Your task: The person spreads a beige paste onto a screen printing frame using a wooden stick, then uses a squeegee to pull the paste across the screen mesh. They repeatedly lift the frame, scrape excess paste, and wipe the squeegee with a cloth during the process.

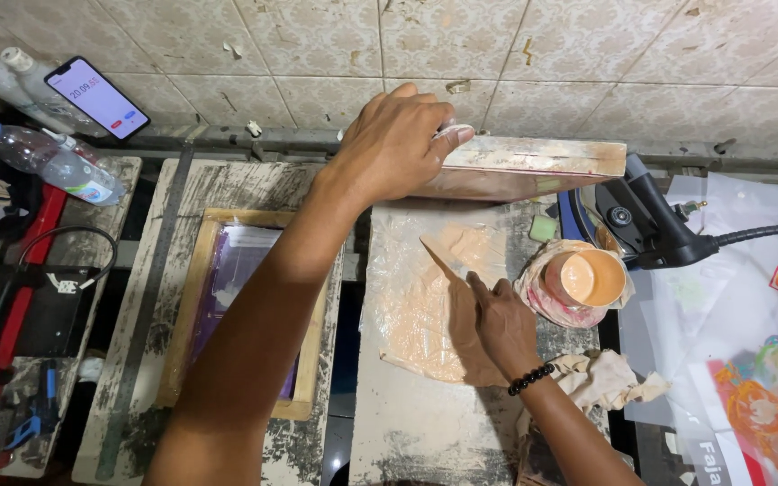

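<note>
With the left hand (398,135) closed on the tilted wooden screen frame (520,166) at the desk's (425,432) far edge and the right hand (497,324) pinching a scraper (443,261) in peach ink, a slackened hold could, I judge, drop the frame onto the wet smear.

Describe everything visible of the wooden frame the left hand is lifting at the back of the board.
The wooden frame is a flat rectangular screen frame, pale wood stained with peach and pink ink. It is tilted up, far edge near the tiled wall, above the peach-smeared plastic sheet. The left hand grips its left end from above; nothing else visibly touches it.
</note>
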